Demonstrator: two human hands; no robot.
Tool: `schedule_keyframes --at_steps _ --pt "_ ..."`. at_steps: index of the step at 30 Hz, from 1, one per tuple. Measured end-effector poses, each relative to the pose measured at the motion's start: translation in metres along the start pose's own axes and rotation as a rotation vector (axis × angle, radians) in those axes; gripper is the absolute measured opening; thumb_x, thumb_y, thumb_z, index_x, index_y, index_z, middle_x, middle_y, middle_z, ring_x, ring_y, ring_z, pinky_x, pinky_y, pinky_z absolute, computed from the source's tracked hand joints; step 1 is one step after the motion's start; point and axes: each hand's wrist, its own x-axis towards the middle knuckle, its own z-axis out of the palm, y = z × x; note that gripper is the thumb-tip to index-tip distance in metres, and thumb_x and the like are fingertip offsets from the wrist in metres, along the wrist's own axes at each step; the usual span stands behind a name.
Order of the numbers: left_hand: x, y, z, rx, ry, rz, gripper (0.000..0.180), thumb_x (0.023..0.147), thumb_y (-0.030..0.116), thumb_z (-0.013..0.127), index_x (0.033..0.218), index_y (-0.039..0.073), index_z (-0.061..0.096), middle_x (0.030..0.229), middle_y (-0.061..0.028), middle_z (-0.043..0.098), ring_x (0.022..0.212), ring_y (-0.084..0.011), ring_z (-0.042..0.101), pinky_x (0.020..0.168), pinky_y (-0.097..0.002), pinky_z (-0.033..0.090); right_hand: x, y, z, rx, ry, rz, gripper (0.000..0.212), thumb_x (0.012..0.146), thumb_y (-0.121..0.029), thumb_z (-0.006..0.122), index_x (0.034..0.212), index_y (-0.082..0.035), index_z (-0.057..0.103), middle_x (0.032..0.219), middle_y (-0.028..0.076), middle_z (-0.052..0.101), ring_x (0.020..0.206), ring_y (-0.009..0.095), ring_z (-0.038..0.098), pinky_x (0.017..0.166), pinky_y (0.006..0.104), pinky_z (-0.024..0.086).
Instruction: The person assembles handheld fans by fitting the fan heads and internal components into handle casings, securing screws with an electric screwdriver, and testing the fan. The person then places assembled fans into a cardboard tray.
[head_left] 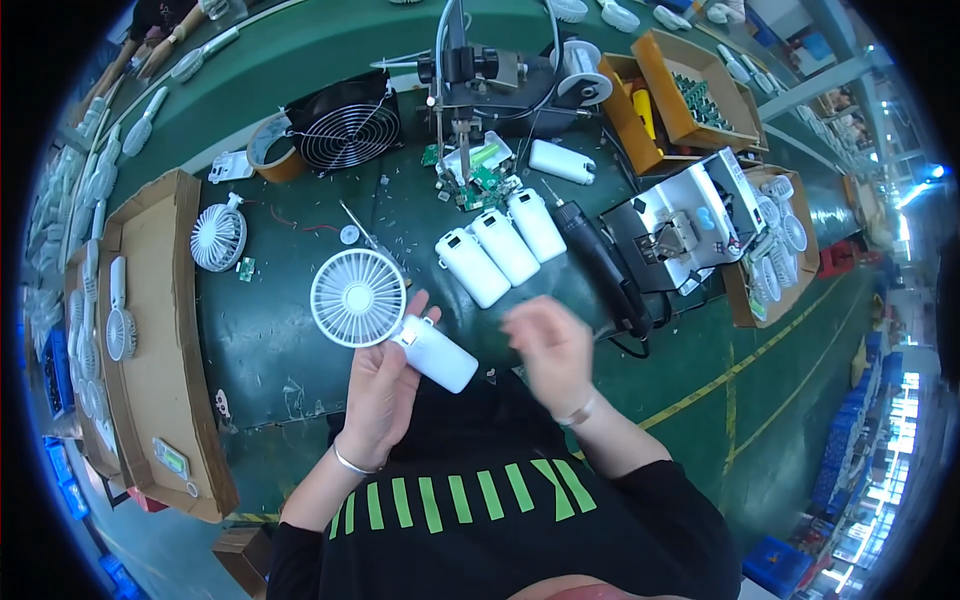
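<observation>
My left hand [378, 392] grips a white handheld fan [440, 357] at the neck, between the round grille and the handle. Its grille lies to the upper left and the handle slants down to the right. My right hand [552, 350] hovers to the right of the handle, apart from it. Motion blurs its curled fingers, so anything between them cannot be made out. Just beyond it, three white fan handles [505, 248] lie side by side. A black electric screwdriver [600, 262] rests to their right. Green circuit boards [487, 187] sit behind them, beneath a bench-mounted machine [462, 130].
A cardboard tray [160, 350] with fan parts borders the left side. Toward the back stand a black fan with a wire guard [350, 135], a tape roll [272, 150] and a wire spool [583, 75]. An open metal device [685, 225] and a box of fan heads [775, 245] stand right.
</observation>
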Motion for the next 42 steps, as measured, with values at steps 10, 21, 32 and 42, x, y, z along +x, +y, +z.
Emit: schedule_keyframes --at_steps 10,21,32,42 --pt "-0.012 0.004 -0.011 -0.003 0.173 0.033 0.028 0.099 0.023 0.050 0.120 0.006 0.052 0.116 -0.0050 0.060 0.105 -0.0152 0.060 0.091 -0.0342 0.049 0.025 -0.042 0.070 -0.756 -0.414 -0.558 0.041 0.073 -0.030 0.072 0.098 -0.001 0.057 0.088 0.009 0.052 0.082 0.024 0.054 0.069 0.0348 0.043" --pt "-0.018 0.015 -0.015 0.029 0.334 -0.084 0.029 0.090 0.008 0.063 0.118 0.005 0.056 0.109 -0.0032 0.063 0.097 -0.0118 0.061 0.084 -0.0273 0.049 0.008 -0.038 0.087 -0.913 -0.502 -0.576 0.038 0.079 -0.029 0.067 0.090 0.006 0.057 0.084 0.012 0.047 0.067 0.020 0.057 0.049 0.0276 0.050" --pt "-0.016 0.012 -0.017 0.058 0.311 -0.063 0.030 0.088 0.008 0.066 0.117 0.003 0.057 0.107 -0.0033 0.064 0.095 -0.0120 0.060 0.082 -0.0279 0.048 0.007 -0.037 0.086 -0.867 -0.513 -0.515 0.038 0.076 -0.027 0.068 0.091 0.005 0.055 0.086 0.012 0.048 0.071 0.022 0.058 0.051 0.0300 0.049" --pt "-0.017 0.022 -0.020 0.067 0.278 -0.119 0.034 0.088 0.009 0.066 0.120 0.004 0.056 0.109 -0.0035 0.064 0.097 -0.0127 0.061 0.084 -0.0302 0.050 0.006 -0.037 0.087 -0.832 -0.574 -0.462 0.040 0.076 -0.024 0.069 0.097 0.006 0.052 0.089 0.014 0.048 0.074 0.025 0.059 0.054 0.0330 0.051"
